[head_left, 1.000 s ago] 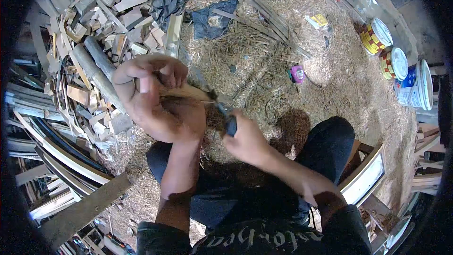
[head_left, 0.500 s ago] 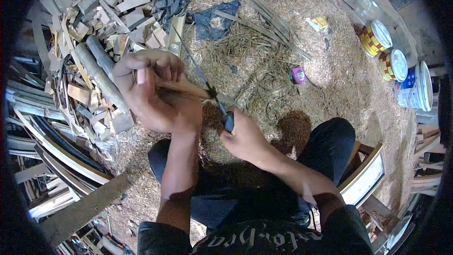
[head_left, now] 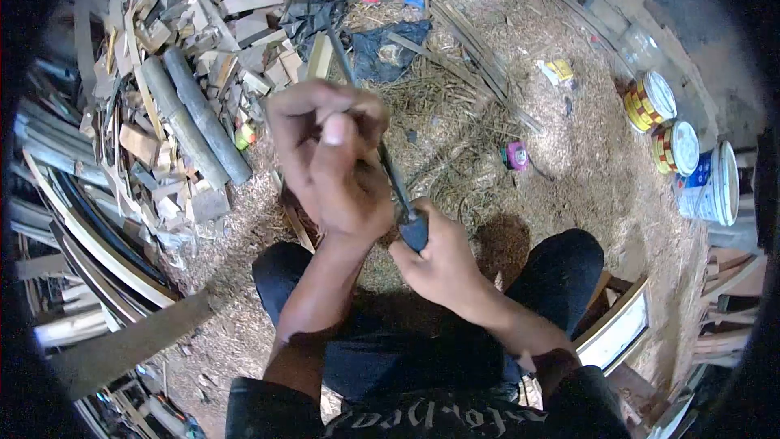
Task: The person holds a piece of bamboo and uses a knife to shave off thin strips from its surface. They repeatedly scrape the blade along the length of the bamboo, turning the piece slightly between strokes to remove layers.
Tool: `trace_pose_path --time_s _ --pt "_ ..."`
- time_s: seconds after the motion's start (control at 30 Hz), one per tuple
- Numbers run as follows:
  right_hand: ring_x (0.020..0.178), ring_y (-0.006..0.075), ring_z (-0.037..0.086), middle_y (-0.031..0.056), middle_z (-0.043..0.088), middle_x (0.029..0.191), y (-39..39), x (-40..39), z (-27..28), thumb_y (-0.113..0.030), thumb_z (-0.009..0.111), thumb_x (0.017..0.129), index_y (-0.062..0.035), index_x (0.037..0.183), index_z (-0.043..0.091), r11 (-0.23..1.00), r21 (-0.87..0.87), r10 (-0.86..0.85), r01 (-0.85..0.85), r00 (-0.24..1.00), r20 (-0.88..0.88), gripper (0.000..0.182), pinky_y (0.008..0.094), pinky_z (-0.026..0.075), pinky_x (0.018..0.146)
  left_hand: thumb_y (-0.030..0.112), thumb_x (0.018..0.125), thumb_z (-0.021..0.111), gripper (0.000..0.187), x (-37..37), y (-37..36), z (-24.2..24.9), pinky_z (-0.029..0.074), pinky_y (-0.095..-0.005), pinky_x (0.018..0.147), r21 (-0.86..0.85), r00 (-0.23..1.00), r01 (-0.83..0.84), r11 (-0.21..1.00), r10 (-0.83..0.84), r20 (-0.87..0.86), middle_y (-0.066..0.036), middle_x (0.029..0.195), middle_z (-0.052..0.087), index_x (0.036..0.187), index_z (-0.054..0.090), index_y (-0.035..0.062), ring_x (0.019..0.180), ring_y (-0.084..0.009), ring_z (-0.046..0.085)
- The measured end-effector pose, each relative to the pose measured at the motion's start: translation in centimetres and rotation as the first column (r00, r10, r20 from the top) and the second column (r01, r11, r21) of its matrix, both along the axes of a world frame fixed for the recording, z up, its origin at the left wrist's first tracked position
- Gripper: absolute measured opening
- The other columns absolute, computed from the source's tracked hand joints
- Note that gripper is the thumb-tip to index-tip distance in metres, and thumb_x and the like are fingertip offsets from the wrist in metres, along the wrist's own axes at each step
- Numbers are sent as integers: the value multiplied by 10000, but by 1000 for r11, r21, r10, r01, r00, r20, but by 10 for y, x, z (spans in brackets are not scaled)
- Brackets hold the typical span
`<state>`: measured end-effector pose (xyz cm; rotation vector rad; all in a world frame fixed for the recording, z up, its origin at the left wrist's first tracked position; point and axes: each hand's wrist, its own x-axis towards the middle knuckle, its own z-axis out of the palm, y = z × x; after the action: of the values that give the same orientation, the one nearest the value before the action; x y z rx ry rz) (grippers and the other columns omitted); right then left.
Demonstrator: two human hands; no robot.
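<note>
My right hand [head_left: 439,256] is wrapped round the dark handle [head_left: 413,232] of a long, thin metal tool [head_left: 392,171]. The tool slants up and to the left, its far part passing behind the fingers of my left hand [head_left: 329,158]. That left hand is raised beside it with curled fingers and the thumb folded in; what it grips is hidden and blurred. A narrow strip of wood [head_left: 297,218] shows below and behind my left hand; whether it touches the hand cannot be told.
Wood offcuts [head_left: 175,28] and two round poles [head_left: 207,118] lie at the left. Dark plastic [head_left: 390,50] and a pink tape measure [head_left: 515,156] are on the shavings-covered floor. Buckets [head_left: 708,184] stand at the right. A plank [head_left: 134,343] lies at lower left.
My left hand has moved right and turned, and the wooden piece seen in it before no longer shows between its fingers. The tool and my right hand have shifted slightly right and down.
</note>
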<state>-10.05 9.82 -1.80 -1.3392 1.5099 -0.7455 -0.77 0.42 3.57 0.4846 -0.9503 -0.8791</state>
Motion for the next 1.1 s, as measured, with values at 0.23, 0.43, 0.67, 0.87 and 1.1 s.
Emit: trace_pose_path --time_s 0.23,0.43,0.67,0.87,1.1 --pt "545 162 512 70 495 601 -4 7 -46 -104 629 754 -5 891 502 999 -35 -32 29 997 -69 212 337 420 517 165 854 478 218 8 -8 -2 355 -257 594 5 997 60 998 -59 -54 -54 779 474 999 478 4 654 -113 428" --pt "555 160 492 79 477 598 5 10 -6 -61 623 740 -14 858 487 996 -61 -68 70 997 35 186 339 411 524 148 864 484 185 10 -9 -5 348 -257 579 -27 994 104 994 -105 -27 -43 713 473 969 494 -5 617 -99 412" --pt "559 187 509 88 513 639 -3 7 -33 -63 613 729 -5 847 511 1000 5 -11 12 996 -87 166 333 419 531 99 861 476 123 16 -16 -8 377 -262 577 -61 988 134 989 -138 -74 -92 733 524 913 486 -12 617 -116 448" --pt "553 191 531 94 518 617 4 11 -21 -88 634 729 8 890 519 989 -115 -98 93 995 -36 220 335 427 527 83 849 468 109 9 -10 -3 376 -260 567 -53 997 53 997 -55 -55 -104 743 532 893 479 -16 616 -126 463" --pt "530 248 528 117 514 603 -6 11 -15 -99 640 723 14 892 530 998 -53 -46 42 996 -71 231 358 438 535 91 851 461 107 16 -19 -8 401 -283 585 -73 1000 4 997 -3 14 -124 776 531 888 468 -9 651 -148 478"
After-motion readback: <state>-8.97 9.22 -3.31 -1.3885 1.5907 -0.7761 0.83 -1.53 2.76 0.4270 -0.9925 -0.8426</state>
